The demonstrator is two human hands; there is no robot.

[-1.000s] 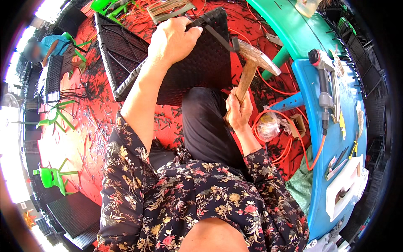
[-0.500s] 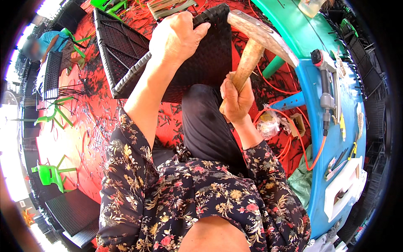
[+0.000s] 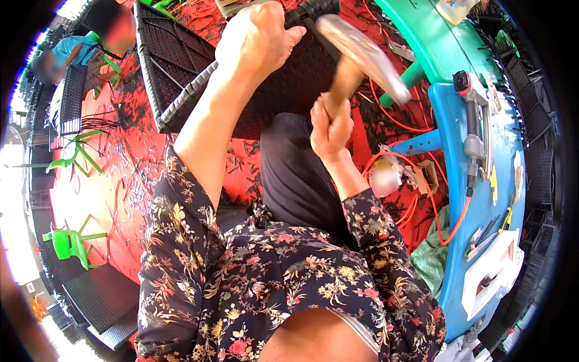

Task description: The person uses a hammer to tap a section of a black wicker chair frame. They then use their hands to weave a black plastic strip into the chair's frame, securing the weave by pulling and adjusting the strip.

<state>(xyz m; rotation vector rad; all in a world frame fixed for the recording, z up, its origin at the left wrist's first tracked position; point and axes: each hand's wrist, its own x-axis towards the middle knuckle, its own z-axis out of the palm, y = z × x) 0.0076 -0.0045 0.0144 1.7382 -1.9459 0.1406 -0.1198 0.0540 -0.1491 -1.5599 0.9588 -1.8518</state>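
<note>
A black woven wicker furniture piece (image 3: 175, 66) leans in front of my knees, its edges wrapped in flat dark strands. My left hand (image 3: 256, 39) is closed over its top edge, thumb pointing right. My right hand (image 3: 332, 130) grips the wooden handle of a hammer (image 3: 365, 54), which is blurred by motion. The hammer's head is up near the right end of that wrapped edge; whether it touches the edge I cannot tell. A dark strand hangs at the corner between the left thumb and the hammer.
A blue table (image 3: 446, 199) at right carries an air tool (image 3: 470, 133), small hand tools and a white frame-shaped piece (image 3: 491, 274). Behind it stands a green table (image 3: 416, 36). An orange hose (image 3: 443, 232) trails down. Dark scraps litter the red floor. Co-workers (image 3: 75, 51) are at far left.
My right hand and the hammer have moved left and slightly up. My left hand stays on the edge, shifted slightly. Another person's head has come into view at the upper left.
</note>
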